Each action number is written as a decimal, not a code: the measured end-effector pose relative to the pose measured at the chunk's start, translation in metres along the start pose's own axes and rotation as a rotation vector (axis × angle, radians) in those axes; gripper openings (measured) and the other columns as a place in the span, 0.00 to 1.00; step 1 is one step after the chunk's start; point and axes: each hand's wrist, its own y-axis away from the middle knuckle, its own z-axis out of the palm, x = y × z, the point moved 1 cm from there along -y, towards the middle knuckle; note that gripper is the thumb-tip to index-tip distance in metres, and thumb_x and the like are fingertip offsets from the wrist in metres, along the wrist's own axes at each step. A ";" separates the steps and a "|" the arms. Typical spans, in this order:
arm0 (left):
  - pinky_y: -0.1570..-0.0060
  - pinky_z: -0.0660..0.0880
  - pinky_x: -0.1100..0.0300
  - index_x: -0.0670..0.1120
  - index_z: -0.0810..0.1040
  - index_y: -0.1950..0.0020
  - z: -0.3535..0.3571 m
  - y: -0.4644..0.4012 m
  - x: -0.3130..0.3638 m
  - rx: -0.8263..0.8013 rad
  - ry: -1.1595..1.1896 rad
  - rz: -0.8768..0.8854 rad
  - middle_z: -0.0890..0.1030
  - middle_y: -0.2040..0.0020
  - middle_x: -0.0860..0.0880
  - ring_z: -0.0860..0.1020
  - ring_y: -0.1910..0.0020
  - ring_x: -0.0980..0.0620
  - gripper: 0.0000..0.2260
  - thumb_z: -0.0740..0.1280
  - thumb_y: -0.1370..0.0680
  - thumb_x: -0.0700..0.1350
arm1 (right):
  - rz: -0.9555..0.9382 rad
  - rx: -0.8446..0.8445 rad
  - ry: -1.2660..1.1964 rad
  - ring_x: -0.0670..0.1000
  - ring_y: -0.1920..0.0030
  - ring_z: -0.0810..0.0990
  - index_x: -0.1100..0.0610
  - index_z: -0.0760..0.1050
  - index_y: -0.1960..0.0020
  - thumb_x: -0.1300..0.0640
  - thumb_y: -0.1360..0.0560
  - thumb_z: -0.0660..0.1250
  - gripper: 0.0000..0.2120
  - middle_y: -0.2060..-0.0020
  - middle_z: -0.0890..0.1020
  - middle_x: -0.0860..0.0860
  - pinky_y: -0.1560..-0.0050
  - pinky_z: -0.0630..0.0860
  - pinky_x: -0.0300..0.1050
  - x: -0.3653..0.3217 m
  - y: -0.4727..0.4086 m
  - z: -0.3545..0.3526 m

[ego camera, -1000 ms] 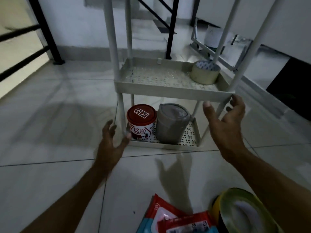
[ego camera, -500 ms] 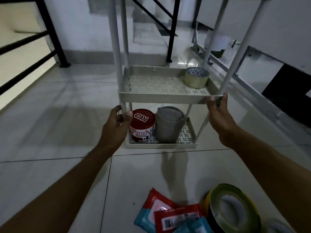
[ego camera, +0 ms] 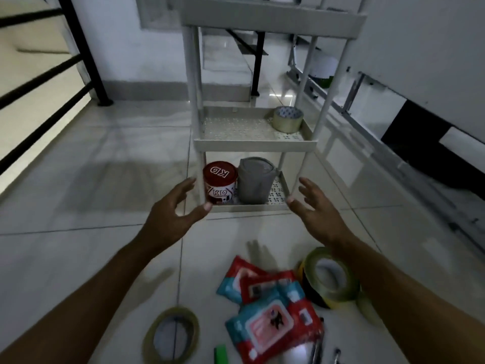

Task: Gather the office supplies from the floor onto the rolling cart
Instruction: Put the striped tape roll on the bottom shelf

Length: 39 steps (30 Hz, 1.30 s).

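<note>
The white rolling cart (ego camera: 253, 146) stands on the tiled floor in front of me. Its middle shelf carries a roll of clear tape (ego camera: 288, 119). On the bottom shelf sit a red-lidded tub (ego camera: 220, 183) and a grey pouch (ego camera: 256, 180). My left hand (ego camera: 174, 218) and my right hand (ego camera: 316, 210) hover open just in front of the cart's two front posts, touching nothing. On the floor near me lie several red-and-blue packets (ego camera: 270, 303), a yellow-black tape roll (ego camera: 329, 278), a thin tape ring (ego camera: 172, 334), a green marker (ego camera: 220, 354) and pens (ego camera: 319, 349).
A black stair railing (ego camera: 86, 56) runs along the left. Steps rise behind the cart. A metal frame (ego camera: 338, 82) leans against the white wall on the right, with a dark opening (ego camera: 430, 143) low in that wall.
Both hands have let go of the cart's middle shelf and drawn back toward me, fingers spread. The cart now stands farther from me, and more floor items show at the bottom.
</note>
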 end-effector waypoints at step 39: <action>0.36 0.67 0.53 0.58 0.57 0.25 0.022 0.156 0.058 -0.405 -0.257 0.163 0.68 0.27 0.51 0.67 0.30 0.51 0.38 0.65 0.32 0.67 | 0.123 -0.043 0.674 0.54 0.36 0.72 0.50 0.59 0.25 0.50 0.28 0.72 0.36 0.34 0.73 0.55 0.38 0.69 0.45 0.053 0.220 -0.063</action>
